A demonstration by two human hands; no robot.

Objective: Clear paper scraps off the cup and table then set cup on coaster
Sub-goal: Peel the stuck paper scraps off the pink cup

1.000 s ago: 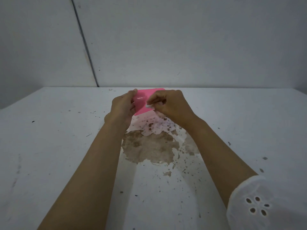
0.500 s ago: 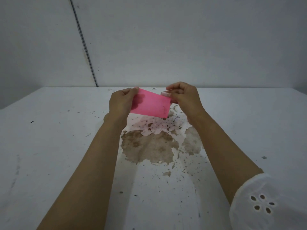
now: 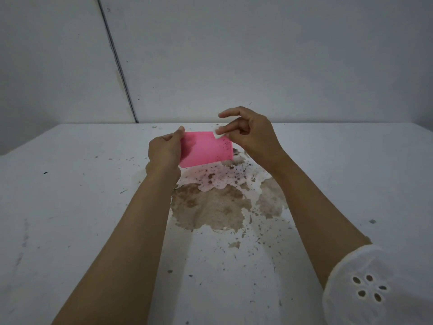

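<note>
A pink cup (image 3: 206,148) lies on its side in the air above the white table (image 3: 70,207), dark specks on its right end. My left hand (image 3: 164,151) grips its left end. My right hand (image 3: 250,132) is at the cup's upper right corner, thumb and finger pinched on a small white paper scrap (image 3: 218,134). The other fingers of that hand are spread. No coaster shows in the head view.
A large brown stain (image 3: 210,207) with peeled white patches and dark flecks covers the table below the cup. Small dark bits lie scattered across the tabletop. Grey walls (image 3: 257,55) close the far edge and left side.
The cup has tilted and turned in my left hand. My right hand rose from the cup's right end to its upper corner and now pinches a white scrap.
</note>
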